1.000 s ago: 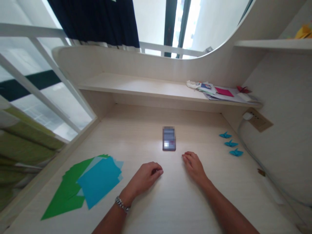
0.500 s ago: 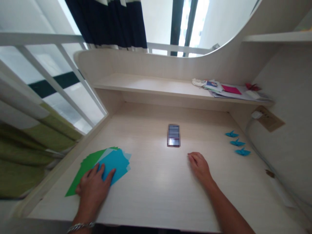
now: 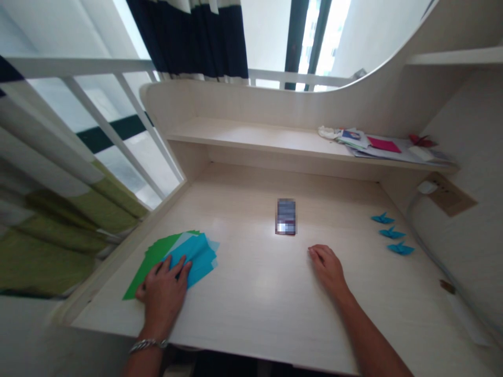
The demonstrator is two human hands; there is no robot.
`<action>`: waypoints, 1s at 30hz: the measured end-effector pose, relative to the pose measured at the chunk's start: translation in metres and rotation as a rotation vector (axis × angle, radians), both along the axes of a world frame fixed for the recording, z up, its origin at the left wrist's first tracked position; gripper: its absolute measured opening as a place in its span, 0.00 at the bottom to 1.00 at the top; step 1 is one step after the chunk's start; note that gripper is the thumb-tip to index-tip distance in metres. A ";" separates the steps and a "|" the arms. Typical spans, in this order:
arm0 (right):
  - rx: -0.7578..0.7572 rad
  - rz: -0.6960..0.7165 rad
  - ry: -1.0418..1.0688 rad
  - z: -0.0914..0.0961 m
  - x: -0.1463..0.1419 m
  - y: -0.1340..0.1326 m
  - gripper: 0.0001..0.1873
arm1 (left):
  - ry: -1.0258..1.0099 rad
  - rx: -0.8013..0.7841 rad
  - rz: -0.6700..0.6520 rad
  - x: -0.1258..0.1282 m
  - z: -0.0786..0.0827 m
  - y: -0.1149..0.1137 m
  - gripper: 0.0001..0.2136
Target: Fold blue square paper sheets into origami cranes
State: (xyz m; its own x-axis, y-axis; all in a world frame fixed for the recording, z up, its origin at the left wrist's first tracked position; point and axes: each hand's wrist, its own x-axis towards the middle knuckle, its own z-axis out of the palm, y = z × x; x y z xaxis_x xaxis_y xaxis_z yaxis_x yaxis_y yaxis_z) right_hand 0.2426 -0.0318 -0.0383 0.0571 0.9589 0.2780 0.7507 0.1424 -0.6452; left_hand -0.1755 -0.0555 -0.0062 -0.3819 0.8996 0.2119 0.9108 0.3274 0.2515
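Observation:
At the front left of the desk, my left hand (image 3: 165, 285) lies on a fanned pile of coloured paper. Its thumb and fingertips pinch the top blue sheet of paper (image 3: 198, 254), which buckles up slightly beside them. Green sheets (image 3: 137, 285) spread out under and left of the blue ones, with a paler blue edge between. My right hand (image 3: 327, 266) rests on the desktop right of centre, fingers curled in and closed, with nothing visible in them. Folded blue paper birds, one (image 3: 400, 248) nearest me, stand in a row of three at the right.
A phone-like device (image 3: 286, 215), its screen blurred out, lies mid-desk. Papers (image 3: 383, 144) and a red folded piece (image 3: 422, 140) lie on the raised shelf (image 3: 251, 133). A plug and cable (image 3: 428, 187) run along the right wall. A railing and curtain (image 3: 118, 209) border the left.
My left thumb and fingers have drawn closer together, and the top blue sheet now buckles. My right hand stays put on the desk. The whole view has shifted slightly.

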 end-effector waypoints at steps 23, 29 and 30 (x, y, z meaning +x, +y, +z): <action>-0.314 0.079 0.668 0.022 -0.040 -0.022 0.25 | -1.208 0.085 -0.388 0.158 0.012 -0.003 0.22; -0.335 -0.069 0.880 0.018 -0.049 -0.027 0.27 | -1.225 -0.051 -0.569 0.177 0.003 0.005 0.18; -0.313 -0.081 0.846 0.018 -0.046 -0.028 0.25 | -1.203 -0.065 -0.573 0.178 0.002 0.006 0.17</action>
State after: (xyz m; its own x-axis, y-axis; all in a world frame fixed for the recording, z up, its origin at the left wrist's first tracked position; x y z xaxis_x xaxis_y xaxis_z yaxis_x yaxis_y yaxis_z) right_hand 0.1971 -0.0601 -0.0205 0.1945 0.9676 -0.1608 0.0081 -0.1655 -0.9862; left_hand 0.0022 -0.0492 -0.0040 0.1329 0.9904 -0.0371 0.1468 0.0173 0.9890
